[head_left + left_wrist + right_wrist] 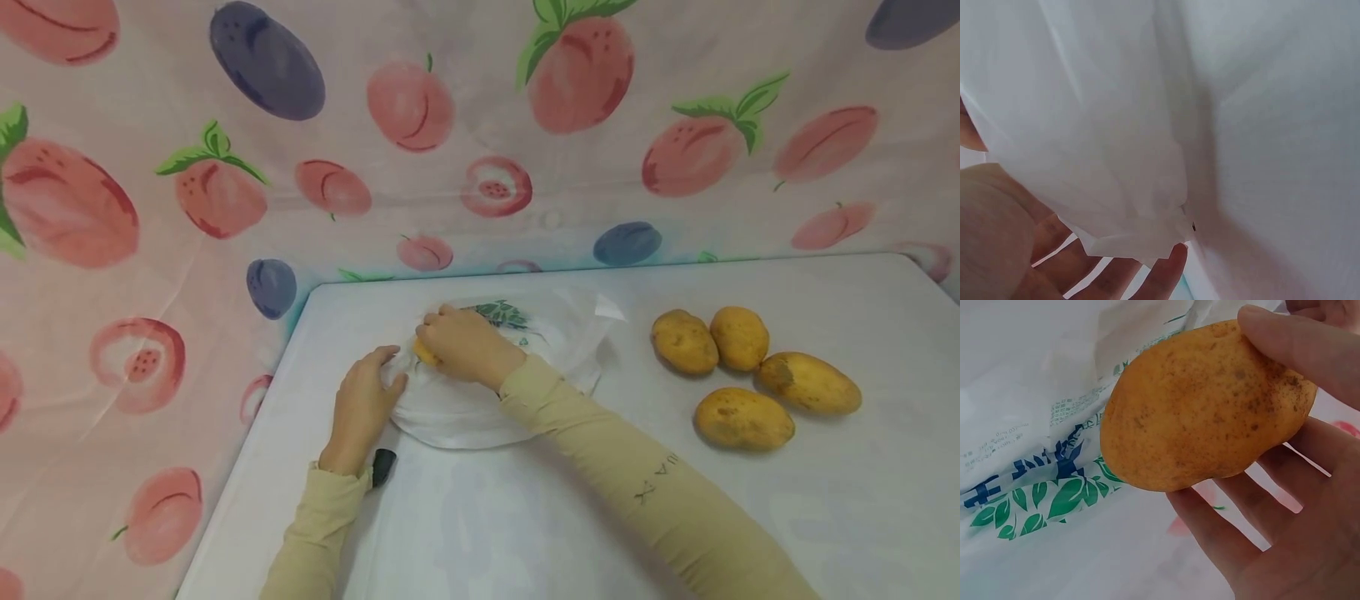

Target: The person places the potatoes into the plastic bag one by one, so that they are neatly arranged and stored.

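Note:
My right hand [468, 343] grips a yellow potato [1204, 406] over the left end of a white plastic bag [465, 417]. Thumb and fingers clasp its opposite sides, and dark specks dot its skin. The bag lies flat and crumpled, printed with green leaves [1075, 497] and blue lettering. At the bag's left edge is my left hand [365, 408], its thumb and fingers spread apart. In the left wrist view its relaxed fingers [1166, 272] lie against the bag's edge. Much of the potato is hidden by my right hand in the head view.
On the right of the white table [480, 525] lie several loose potatoes [742, 419] in a group. A fruit-patterned cloth [450, 183] hangs behind the table and along its left side. A small black object [383, 467] shows beside my left wrist.

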Motion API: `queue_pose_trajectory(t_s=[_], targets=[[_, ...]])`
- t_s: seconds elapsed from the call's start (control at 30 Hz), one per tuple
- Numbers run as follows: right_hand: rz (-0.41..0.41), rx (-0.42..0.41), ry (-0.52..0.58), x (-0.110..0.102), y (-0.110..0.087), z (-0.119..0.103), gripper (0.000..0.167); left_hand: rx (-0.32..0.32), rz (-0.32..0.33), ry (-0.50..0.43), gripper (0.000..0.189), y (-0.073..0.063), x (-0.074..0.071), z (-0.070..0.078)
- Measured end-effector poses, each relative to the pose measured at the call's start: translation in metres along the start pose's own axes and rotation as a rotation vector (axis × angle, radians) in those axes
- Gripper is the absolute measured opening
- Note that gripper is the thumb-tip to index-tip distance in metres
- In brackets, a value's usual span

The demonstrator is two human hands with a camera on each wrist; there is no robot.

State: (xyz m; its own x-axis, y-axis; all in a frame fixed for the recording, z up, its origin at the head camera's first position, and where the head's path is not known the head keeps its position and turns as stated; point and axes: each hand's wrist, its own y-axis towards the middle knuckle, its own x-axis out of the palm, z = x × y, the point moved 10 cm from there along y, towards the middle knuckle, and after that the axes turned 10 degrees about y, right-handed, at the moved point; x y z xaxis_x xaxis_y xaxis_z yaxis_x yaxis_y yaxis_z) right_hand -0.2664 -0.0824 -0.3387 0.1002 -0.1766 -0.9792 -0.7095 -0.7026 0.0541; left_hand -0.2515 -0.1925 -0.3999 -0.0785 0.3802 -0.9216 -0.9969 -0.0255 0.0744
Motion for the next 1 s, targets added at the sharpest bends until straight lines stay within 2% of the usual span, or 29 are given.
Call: queue_pose_trajectory(t_s=[0.3, 0.6, 0.83, 1.0], targets=[[0.023, 0.032, 0.031, 0.005, 0.009, 0.006, 0.018, 0.001, 0.004, 0.002, 0.043, 0.0, 0.0, -0.001], [0.046, 0.065, -0.017, 0.013, 0.019, 0.018, 0.021, 0.002, 0.003, 0.0, 0.044, -0.001, 0.001, 0.001], [0.109, 0.066, -0.035, 0.017, 0.024, 0.027, 0.026, -0.002, 0.007, -0.005, 0.044, -0.001, 0.0, 0.0], [0.122, 0.068, -0.031, 0.02, 0.027, 0.029, 0.029, -0.007, 0.0, -0.002, 0.045, 0.0, 0.0, 0.0]])
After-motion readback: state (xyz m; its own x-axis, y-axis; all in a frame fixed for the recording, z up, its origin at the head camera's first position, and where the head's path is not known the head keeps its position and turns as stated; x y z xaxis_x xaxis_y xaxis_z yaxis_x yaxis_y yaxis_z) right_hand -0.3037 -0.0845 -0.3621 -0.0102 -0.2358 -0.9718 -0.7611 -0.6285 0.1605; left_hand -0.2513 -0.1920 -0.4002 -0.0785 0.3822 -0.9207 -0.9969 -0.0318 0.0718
